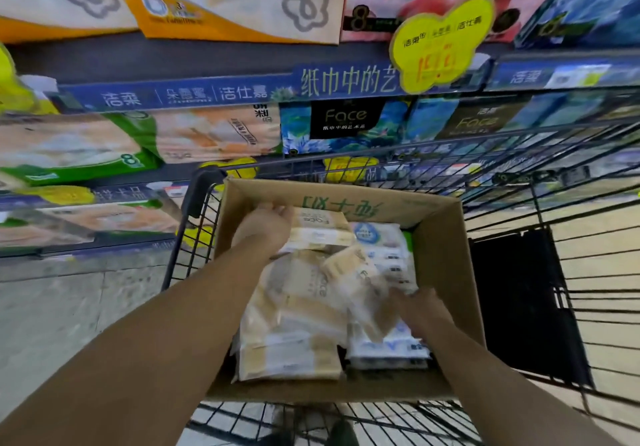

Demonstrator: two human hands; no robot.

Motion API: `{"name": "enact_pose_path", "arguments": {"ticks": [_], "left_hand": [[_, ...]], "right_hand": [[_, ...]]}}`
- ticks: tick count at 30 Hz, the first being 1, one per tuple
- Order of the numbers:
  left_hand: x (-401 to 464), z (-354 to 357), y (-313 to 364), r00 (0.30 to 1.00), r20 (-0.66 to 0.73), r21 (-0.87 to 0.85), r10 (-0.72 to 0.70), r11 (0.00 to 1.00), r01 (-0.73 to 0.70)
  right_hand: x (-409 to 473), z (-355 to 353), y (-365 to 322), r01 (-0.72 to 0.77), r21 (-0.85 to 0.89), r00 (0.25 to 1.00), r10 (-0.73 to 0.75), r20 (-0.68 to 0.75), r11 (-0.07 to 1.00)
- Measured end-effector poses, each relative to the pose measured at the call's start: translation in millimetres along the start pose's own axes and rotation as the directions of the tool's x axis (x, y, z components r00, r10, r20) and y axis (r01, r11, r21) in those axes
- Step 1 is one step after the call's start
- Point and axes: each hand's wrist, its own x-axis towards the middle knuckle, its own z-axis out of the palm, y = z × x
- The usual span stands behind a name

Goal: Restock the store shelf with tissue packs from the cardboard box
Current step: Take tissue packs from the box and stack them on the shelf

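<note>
Both hands inside cardboard box

Even, fairly bright store light falls from overhead, leaving only soft shadow inside the cardboard box. Motion blur smears the whole frame, heaviest on the shelf packaging and the right hand. Wide-angle distortion bends the shelf edges and cart wires toward the corners.

Open cardboard box holds jumbled tissue packs
</note>
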Motion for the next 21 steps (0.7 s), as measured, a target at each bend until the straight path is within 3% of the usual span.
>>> {"name": "enact_pose_path", "arguments": {"ticks": [3, 5, 7, 9, 12, 14, 17, 19, 21], "left_hand": [[4, 7, 7, 0.999, -0.005, 0.086, -0.050, 0.995, 0.050], [4, 11, 9, 0.997, -0.026, 0.056, -0.070, 0.996, 0.071], [3, 13, 9, 0.984, 0.010, -0.238, -0.180, 0.955, 0.177], [0, 11, 6, 0.957, 0.128, -0.556, -0.259, 0.781, 0.286], [-15, 7, 0, 0.906, 0.408, -0.689, -0.109, 0.615, 0.384], [-28, 10, -3, 0.869, 0.494, -0.648, -0.024, 0.656, 0.386], [-36, 25, -7, 0.920, 0.392, -0.467, -0.019, 0.857, 0.217], [-41, 25, -6, 0.933, 0.359, -0.433, 0.001, 0.886, 0.166], [-50, 17, -5, 0.932, 0.358, -0.451, 0.054, 0.884, 0.122]], "right_hand": [[-1, 19, 7, -0.091, 0.199, 0.984, 0.058, 0.167, 0.976], [-2, 26, 7, -0.188, 0.464, 0.967, 0.080, 0.241, 0.866], [7, 27, 6, -0.143, 0.590, 0.985, 0.053, 0.166, 0.795], [12, 22, 2, -0.098, 0.634, 0.991, 0.015, 0.135, 0.767], [17, 12, -8, -0.133, 0.728, 0.975, -0.045, 0.219, 0.672], [17, 8, -14, -0.125, 0.769, 0.966, -0.102, 0.239, 0.627], [11, 1, -21, -0.103, 0.782, 0.949, -0.174, 0.262, 0.615], [6, -5, -22, -0.108, 0.813, 0.933, -0.224, 0.281, 0.572], [-1, -12, -25, -0.025, 0.800, 0.919, -0.302, 0.255, 0.599]]}}
